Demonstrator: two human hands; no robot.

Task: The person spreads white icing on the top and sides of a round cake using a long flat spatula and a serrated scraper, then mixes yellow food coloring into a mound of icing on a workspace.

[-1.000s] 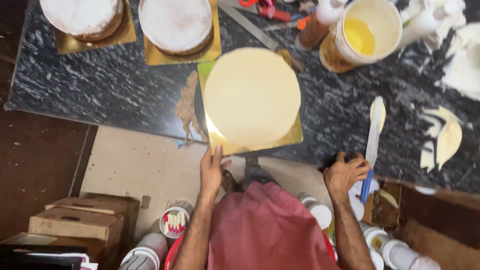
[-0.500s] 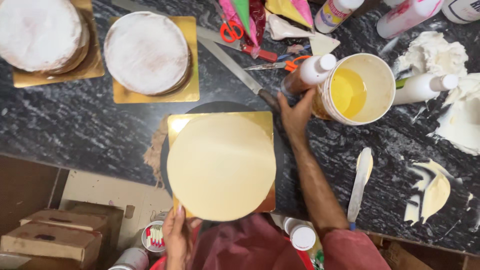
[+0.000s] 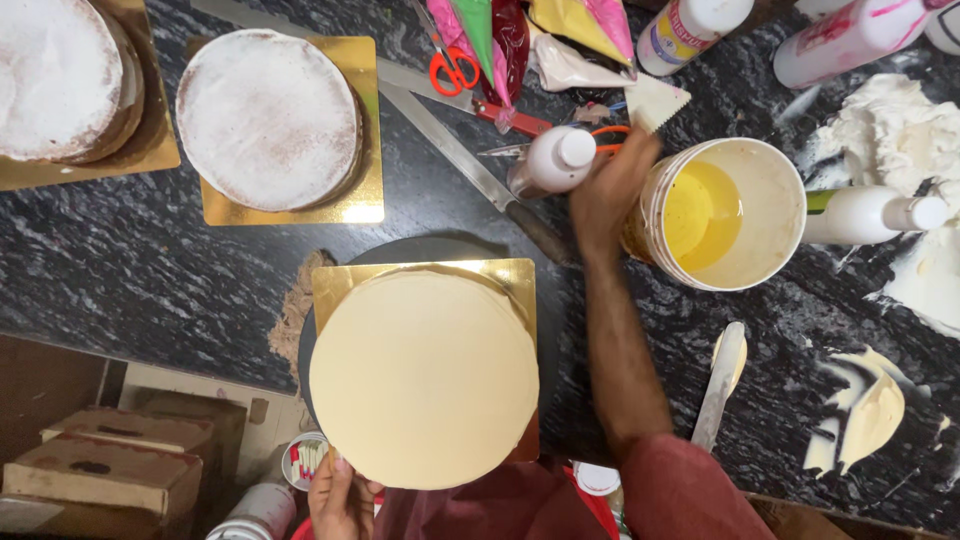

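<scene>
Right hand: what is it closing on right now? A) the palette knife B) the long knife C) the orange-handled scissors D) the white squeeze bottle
D: the right hand wraps the white squeeze bottle beside the tub of yellow liquid.

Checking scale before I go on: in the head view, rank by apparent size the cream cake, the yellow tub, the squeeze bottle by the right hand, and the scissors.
1. Cream cake
2. Yellow tub
3. Squeeze bottle
4. Scissors, partly hidden, so this last rank is unsure.
</scene>
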